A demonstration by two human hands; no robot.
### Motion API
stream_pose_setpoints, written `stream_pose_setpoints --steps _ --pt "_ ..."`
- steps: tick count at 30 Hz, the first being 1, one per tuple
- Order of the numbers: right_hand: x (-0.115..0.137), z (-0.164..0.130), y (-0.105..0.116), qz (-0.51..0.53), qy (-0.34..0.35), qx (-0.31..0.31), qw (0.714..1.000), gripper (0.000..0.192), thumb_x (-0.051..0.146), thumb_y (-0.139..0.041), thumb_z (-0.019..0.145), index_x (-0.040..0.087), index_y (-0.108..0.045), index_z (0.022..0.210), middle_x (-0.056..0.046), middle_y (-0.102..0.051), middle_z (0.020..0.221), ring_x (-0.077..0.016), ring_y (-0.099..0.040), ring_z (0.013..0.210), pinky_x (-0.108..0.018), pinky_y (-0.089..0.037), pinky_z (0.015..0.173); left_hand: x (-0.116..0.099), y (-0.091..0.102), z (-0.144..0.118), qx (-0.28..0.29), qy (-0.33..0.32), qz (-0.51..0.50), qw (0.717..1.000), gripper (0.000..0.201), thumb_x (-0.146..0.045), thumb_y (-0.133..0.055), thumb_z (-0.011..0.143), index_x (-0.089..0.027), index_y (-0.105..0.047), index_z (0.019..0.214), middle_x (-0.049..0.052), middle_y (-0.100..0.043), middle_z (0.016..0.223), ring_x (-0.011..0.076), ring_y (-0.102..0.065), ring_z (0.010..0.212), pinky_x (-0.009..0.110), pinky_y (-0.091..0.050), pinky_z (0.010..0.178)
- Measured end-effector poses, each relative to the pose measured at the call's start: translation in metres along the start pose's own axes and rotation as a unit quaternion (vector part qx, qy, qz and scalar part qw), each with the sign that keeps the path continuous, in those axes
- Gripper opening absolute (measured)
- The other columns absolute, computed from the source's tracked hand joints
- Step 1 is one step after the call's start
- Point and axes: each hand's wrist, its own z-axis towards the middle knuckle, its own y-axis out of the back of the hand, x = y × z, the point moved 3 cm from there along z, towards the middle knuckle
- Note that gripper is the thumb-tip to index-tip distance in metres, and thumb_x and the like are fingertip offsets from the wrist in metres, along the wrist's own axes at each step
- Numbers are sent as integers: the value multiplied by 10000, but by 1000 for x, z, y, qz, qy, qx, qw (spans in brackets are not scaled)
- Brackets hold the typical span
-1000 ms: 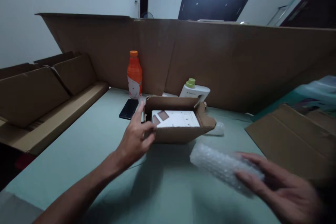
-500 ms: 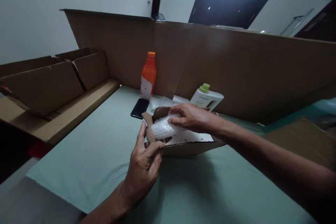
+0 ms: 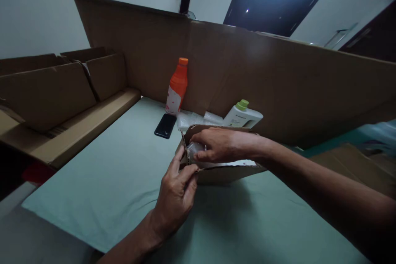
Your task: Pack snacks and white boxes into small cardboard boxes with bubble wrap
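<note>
A small open cardboard box (image 3: 229, 173) sits on the pale green table (image 3: 102, 181) in front of me. My left hand (image 3: 177, 196) grips the box's near left corner, thumb and fingers pinching the wall. My right hand (image 3: 221, 144) reaches into the box from the right and presses a bubble-wrapped bundle (image 3: 194, 150) down at its left end. White printed paper (image 3: 244, 163) lies on the box floor, mostly hidden by my right hand.
An orange bottle (image 3: 177, 86) and a white bottle with a green cap (image 3: 243, 115) stand at the back by a tall cardboard wall (image 3: 278, 74). A black phone (image 3: 165, 126) and loose bubble wrap (image 3: 188, 120) lie behind the box. Open cartons (image 3: 52, 95) line the left side.
My right hand carried the bubble-wrapped bundle from the table at the right into the box and pushed it lower. My left hand shifted to pinch the box's corner.
</note>
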Motion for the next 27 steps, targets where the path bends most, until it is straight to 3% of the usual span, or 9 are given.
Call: stream_pose_setpoints --steps 2,5,9,12,15,18,20,24,27 --pt "-1 -3 -3 -29 -2 24 999 191 241 -594 828 165 -763 873 -68 -742 794 -177 -652 667 -257 -399 559 1 -3 -5 -9 -5 -7 1000 384 -49 -490 927 -249 -598 1236 123 -268 1623 270 -438 1430 455 -461 1133" --pt "3 1 -11 -67 -35 51 996 216 273 -595 862 155 -768 916 -101 -759 863 -217 -695 774 -270 -413 601 2 -9 -13 -30 -8 -7 999 673 -47 -494 919 -318 -323 1511 123 -179 1660 297 -343 1483 494 -441 1149" --pt "3 5 -14 -63 -47 42 996 253 324 -605 895 142 -773 942 -131 -767 899 -254 -710 827 -296 -444 639 4 -16 -21 -39 7 -19 999 819 -77 -495 921 -331 -87 1584 138 -370 1582 298 -416 1440 539 -426 1155" --pt "-5 -22 -5 -11 -27 -64 998 268 356 -602 909 173 -761 1023 -94 -768 900 -244 -704 811 -306 -462 663 9 -17 -23 -32 43 -26 998 815 -120 -500 931 -316 -55 1585 154 -430 1540 294 -484 1390 537 -457 1125" --pt "-25 -89 -6 88 -51 -265 959 287 418 -575 921 243 -741 1077 -42 -768 972 -215 -695 808 -316 -499 716 19 -13 -31 -9 104 -30 994 791 -200 -523 942 -296 -68 1582 167 -460 1515 299 -551 1326 528 -503 1073" --pt "-55 -171 -44 164 -175 -457 857 270 476 -589 906 276 -738 1006 -44 -763 945 -230 -694 812 -358 -529 754 33 -8 -46 25 154 -19 988 746 -285 -546 943 -289 -148 1573 168 -471 1504 317 -562 1310 548 -506 1058" --pt "-76 -205 -88 217 -269 -502 793 244 465 -608 893 263 -717 977 -52 -756 901 -233 -699 810 -373 -538 765 41 -6 -57 34 170 -16 985 731 -320 -565 934 -293 -196 1565 162 -453 1519 326 -534 1336 549 -502 1062" --pt "-104 -183 -168 341 -277 -422 793 532 419 -669 795 193 -592 1270 -144 -682 1264 -281 -667 1091 -410 -547 848 51 -11 -61 34 212 -24 976 737 -365 -605 899 -272 -258 1543 159 -438 1522 328 -534 1329 496 -544 1020" --pt "-114 -137 -190 422 -240 -379 788 664 408 -712 702 148 -549 1291 -176 -661 1292 -300 -648 1129 -413 -544 868 49 -27 -41 53 237 -39 969 714 -366 -623 869 -232 -323 1503 151 -549 1400 300 -629 1196 441 -590 940"
